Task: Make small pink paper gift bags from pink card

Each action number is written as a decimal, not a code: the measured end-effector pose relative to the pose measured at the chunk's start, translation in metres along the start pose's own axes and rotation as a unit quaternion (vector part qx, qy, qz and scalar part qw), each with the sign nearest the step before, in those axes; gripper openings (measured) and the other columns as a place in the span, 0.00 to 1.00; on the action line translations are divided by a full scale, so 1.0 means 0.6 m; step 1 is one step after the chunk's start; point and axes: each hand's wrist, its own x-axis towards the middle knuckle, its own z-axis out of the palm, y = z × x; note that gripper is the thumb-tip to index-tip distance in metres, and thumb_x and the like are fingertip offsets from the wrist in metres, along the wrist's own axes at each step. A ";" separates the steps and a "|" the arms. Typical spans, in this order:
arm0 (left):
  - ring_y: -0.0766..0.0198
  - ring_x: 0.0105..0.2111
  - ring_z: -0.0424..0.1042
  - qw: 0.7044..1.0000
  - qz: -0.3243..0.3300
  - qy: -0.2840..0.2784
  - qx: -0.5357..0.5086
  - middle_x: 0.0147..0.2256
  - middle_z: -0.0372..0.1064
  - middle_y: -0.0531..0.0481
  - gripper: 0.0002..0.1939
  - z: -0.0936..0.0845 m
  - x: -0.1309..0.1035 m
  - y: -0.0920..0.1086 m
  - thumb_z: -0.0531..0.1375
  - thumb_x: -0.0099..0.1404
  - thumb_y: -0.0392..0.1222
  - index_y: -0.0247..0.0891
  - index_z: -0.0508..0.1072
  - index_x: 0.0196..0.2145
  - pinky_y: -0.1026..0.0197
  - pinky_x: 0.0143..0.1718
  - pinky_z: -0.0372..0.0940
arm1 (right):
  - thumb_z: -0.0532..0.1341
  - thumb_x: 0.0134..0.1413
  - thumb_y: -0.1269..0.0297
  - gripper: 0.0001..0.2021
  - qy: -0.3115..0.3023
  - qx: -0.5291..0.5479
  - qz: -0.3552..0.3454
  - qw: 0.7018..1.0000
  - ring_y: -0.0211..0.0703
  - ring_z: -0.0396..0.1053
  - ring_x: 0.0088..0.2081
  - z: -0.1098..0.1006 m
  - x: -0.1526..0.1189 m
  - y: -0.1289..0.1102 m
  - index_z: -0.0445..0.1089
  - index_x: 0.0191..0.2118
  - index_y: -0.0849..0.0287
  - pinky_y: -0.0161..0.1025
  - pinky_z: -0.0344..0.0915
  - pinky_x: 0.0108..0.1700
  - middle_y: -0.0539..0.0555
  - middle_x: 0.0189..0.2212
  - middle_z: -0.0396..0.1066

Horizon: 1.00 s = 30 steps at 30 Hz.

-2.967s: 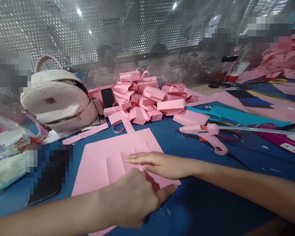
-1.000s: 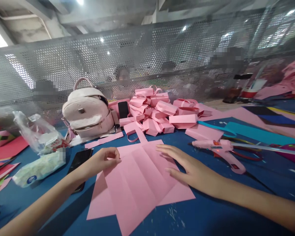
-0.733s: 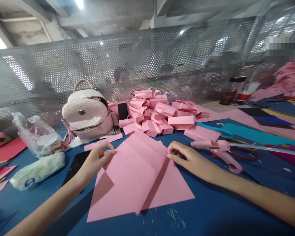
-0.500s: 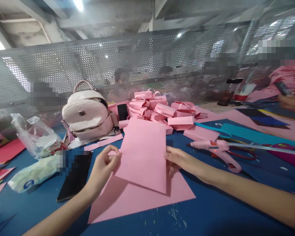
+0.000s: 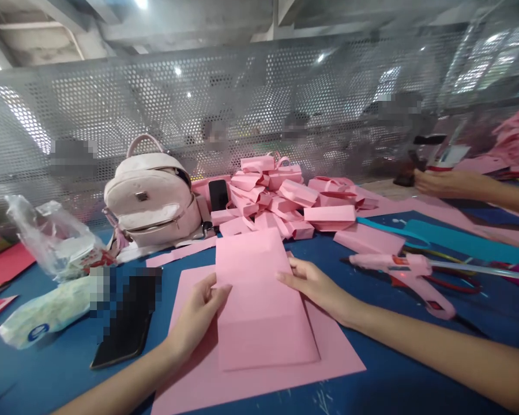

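Note:
Both my hands hold a folded pink sheet of paper (image 5: pixel 259 311) by its two long sides. My left hand (image 5: pixel 203 311) pinches the left edge, thumb on top. My right hand (image 5: pixel 315 285) grips the right edge near its upper part, with the thumb over the face and the other fingers behind it. Beneath lies a larger flat pink sheet (image 5: pixel 337 360) on the blue table (image 5: pixel 415 386). To the right of my right hand rests a pink glue gun (image 5: pixel 409 271) with a clear glue stick in its back.
Folded pink paper pieces (image 5: pixel 281 196) are heaped at the back. A pale backpack (image 5: pixel 151 196), a plastic bag (image 5: pixel 64 242), a tissue pack (image 5: pixel 47 314) and a black phone (image 5: pixel 125 328) lie leftward. Another person's hand (image 5: pixel 450 184) reaches in at right, near a cup. A perforated metal screen (image 5: pixel 251 98) stands behind.
The folded pink sheet has come down and turned, its lower edge now nearer me. My right thumb has moved over its face. The other person's hand has reached further in toward the cup.

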 end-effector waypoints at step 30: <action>0.72 0.21 0.36 0.991 -0.036 -0.070 -0.112 0.22 0.37 0.61 0.32 0.000 -0.003 -0.014 0.62 0.64 0.63 0.41 0.49 0.21 0.67 0.21 0.40 | 0.77 0.37 0.49 0.27 0.077 -0.010 0.052 0.996 0.64 0.76 0.48 -0.007 -0.011 0.007 0.77 0.43 0.59 0.54 0.74 0.48 0.60 0.43 0.80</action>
